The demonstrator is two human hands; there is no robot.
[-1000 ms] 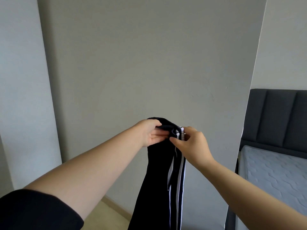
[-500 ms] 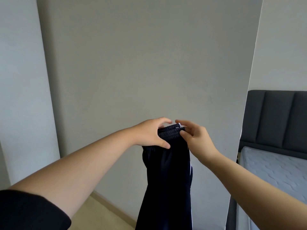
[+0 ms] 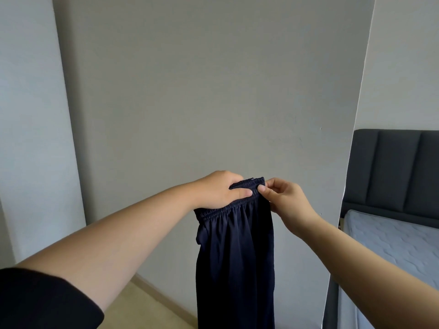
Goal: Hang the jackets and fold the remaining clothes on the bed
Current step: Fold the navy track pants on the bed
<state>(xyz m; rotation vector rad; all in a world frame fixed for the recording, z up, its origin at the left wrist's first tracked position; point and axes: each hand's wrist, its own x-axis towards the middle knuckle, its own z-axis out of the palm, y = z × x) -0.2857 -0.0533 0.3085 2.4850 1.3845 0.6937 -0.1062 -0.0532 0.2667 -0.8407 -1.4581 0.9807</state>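
**Navy trousers up by the waistband, clear of the bed**

Head view: both arms are out in front, and the dark navy trousers (image 3: 235,257) hang in the air between them, in front of the grey wall (image 3: 213,91). The left hand (image 3: 218,189) grips the elastic waistband (image 3: 244,189) from above, with fingers curled over the top edge and the thumb pressed flat on the front. The right hand (image 3: 285,200) is just beside it, pinching the waistband's right end between thumb and forefinger. The two thumbs almost touch.

Below the gathered band the cloth falls straight and runs off the bottom of the frame, so the leg ends are out of sight. The bed is off to the right, past a wall edge, with a bare quilted mattress (image 3: 392,238) and a dark padded headboard (image 3: 399,172) at its far end. The trousers hang left of the mattress's left edge, not touching it. A black sleeve (image 3: 42,302) fills the bottom-left corner, and pale floor (image 3: 142,309) shows under the wall.
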